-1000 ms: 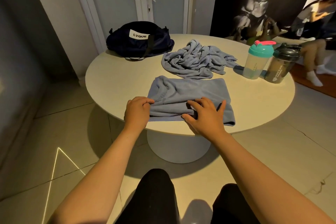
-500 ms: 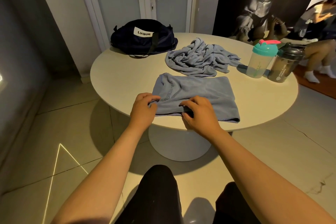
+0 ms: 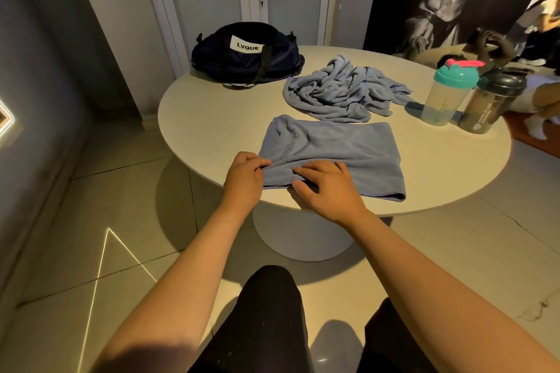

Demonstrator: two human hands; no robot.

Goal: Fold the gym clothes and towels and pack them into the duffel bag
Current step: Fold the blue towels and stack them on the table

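As left hand (image 3: 244, 180) and right hand (image 3: 328, 191) pinch its near edge, towel (image 3: 342, 148) lies crosswise.

Left hand (image 3: 244, 179): fingertips were curled out of sight into a pinched fold at the near left corner of the folded towel (image 3: 339, 151). Right hand (image 3: 328, 188) covered a stretch of the near hem, which ran in between thumb and forefinger. Lettering on that towel was too creased to read.

Bag (image 3: 245, 60): zip and opening were not visible.

Dark bottle (image 3: 492, 103) stood partly behind the teal-lidded bottle (image 3: 448, 97); label print was too small to read. A dark blue item (image 3: 413, 106) lay half hidden behind the teal-lidded bottle and could not be identified.

Seated person (image 3: 542, 106) was cut off by the right edge. Both forearms ran off the bottom edge.
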